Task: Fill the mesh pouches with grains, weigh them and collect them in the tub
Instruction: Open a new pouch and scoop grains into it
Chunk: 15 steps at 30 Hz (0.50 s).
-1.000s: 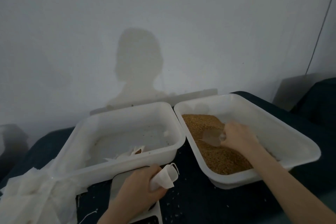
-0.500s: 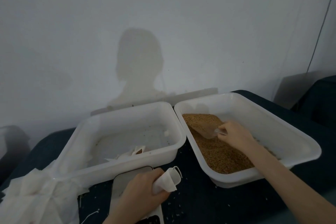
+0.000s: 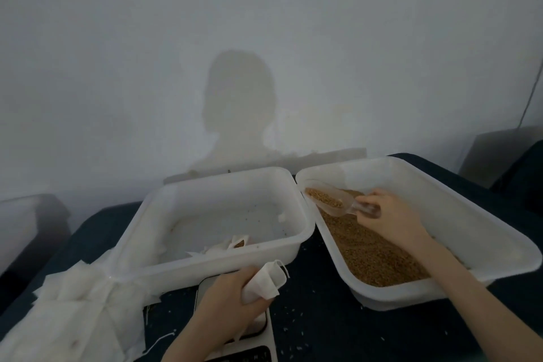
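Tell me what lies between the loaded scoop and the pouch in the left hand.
In the head view, the near right corner of the left tub and dark cloth separate the scoop from the pouch.

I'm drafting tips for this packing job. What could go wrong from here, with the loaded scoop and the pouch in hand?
1. The clear scoop, heaped with grains and held by the right hand, must cross a tub rim to the mesh pouch; grains may spill, as loose ones already dot the dark cloth.
2. The left hand grips the pouch bunched, so its mouth may be too narrow.
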Tool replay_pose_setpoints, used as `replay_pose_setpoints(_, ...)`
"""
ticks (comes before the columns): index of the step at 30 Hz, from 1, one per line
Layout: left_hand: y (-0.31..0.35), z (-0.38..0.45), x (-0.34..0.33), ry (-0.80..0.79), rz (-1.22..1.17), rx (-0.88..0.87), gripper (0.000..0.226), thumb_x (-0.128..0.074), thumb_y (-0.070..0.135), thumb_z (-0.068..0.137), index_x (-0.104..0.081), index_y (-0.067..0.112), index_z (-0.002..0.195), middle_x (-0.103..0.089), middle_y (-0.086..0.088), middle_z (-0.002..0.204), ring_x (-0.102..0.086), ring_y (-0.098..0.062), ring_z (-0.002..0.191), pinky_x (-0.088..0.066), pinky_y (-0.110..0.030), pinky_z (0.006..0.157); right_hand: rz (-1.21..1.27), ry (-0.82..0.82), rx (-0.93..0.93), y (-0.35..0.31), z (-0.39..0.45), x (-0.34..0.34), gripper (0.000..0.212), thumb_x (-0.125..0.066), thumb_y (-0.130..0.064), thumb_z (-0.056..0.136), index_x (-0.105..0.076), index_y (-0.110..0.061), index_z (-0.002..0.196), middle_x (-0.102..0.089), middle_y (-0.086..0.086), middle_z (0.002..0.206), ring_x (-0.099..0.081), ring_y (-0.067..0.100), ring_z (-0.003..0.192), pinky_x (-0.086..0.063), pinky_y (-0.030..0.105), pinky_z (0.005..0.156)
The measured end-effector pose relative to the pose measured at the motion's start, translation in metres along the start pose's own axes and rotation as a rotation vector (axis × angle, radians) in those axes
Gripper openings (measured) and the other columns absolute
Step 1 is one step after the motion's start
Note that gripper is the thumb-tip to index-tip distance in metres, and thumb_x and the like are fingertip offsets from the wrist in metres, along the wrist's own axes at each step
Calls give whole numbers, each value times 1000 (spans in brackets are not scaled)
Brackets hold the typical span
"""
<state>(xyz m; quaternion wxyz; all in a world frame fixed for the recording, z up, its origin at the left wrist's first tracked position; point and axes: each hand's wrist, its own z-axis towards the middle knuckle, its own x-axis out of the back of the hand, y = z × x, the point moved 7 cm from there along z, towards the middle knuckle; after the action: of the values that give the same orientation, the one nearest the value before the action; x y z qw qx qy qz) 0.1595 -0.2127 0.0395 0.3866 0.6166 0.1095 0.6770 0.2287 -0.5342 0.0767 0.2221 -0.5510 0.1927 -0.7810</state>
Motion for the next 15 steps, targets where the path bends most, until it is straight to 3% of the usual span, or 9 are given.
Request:
replay_pose_setpoints(3,-6,-4,15,2,-19,22,29,-54,63,69,-55,36,79,-60,17,67,-52,0,59,-38,-15,55,45,-109,99,-24,-4,-7,30,-71,-31,80,-69,-29,110,-55,-22,95,-56,-5,83,-51,20,75)
replay_pose_setpoints(7,-15,-7,34,47,3,87,26,-55,62,69,-55,37,76,-63,23,74,-58,1,64,-41,-14,54,100,-251,268,-68,-18,-15,30,-74,-32,76,-62,-53,94,-56,-25,96,-57,-3,85,-54,25,78)
replay_pose_setpoints(11,-25,-10,48,85,114,117,22,-60,58,73,-52,38,77,-62,21,70,-57,6,66,-39,-13,50,198,-338,352,-100,-29,-20,32,-68,-36,72,-67,-41,104,-59,-23,97,-60,3,87,-53,28,81)
replay_pose_setpoints(15,-36,-13,60,133,203,164,27,-61,58,75,-53,35,87,-62,15,74,-58,0,66,-47,-19,57,180,-433,384,-112,-35,-25,31,-69,-29,73,-72,-34,103,-60,-24,96,-60,3,87,-54,28,79)
